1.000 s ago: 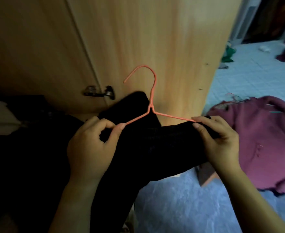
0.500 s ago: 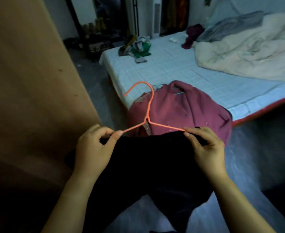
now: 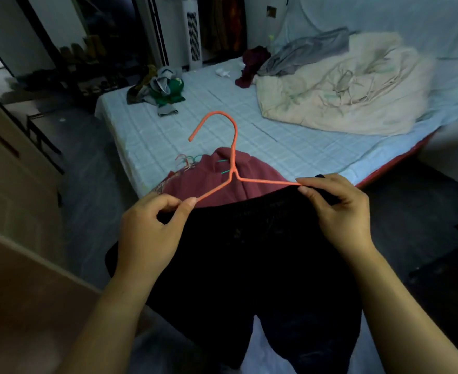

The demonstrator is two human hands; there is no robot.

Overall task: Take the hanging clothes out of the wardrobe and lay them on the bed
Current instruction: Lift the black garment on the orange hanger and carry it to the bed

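Observation:
A black garment (image 3: 263,252) hangs from an orange wire hanger (image 3: 233,168) that I hold level in front of me. My left hand (image 3: 152,233) pinches the hanger's left end together with the cloth. My right hand (image 3: 338,209) pinches the right end the same way. Beyond the hanger lies the bed (image 3: 290,147) with a pale blue checked sheet. A maroon garment (image 3: 222,182) on a hanger lies at the bed's near corner, partly hidden by the black one. The wardrobe's wooden door (image 3: 14,279) shows at the left edge.
A cream duvet (image 3: 341,95) and a grey cloth (image 3: 303,52) are heaped at the bed's far right. A pile of green and grey clothes (image 3: 160,90) sits at the far left corner. A white tower fan (image 3: 192,33) and a shoe rack (image 3: 82,66) stand behind.
My view has swung from the wardrobe door round to the bed. Both hands carried the black garment on its hanger along, keeping the same grip, and the bed is now straight ahead.

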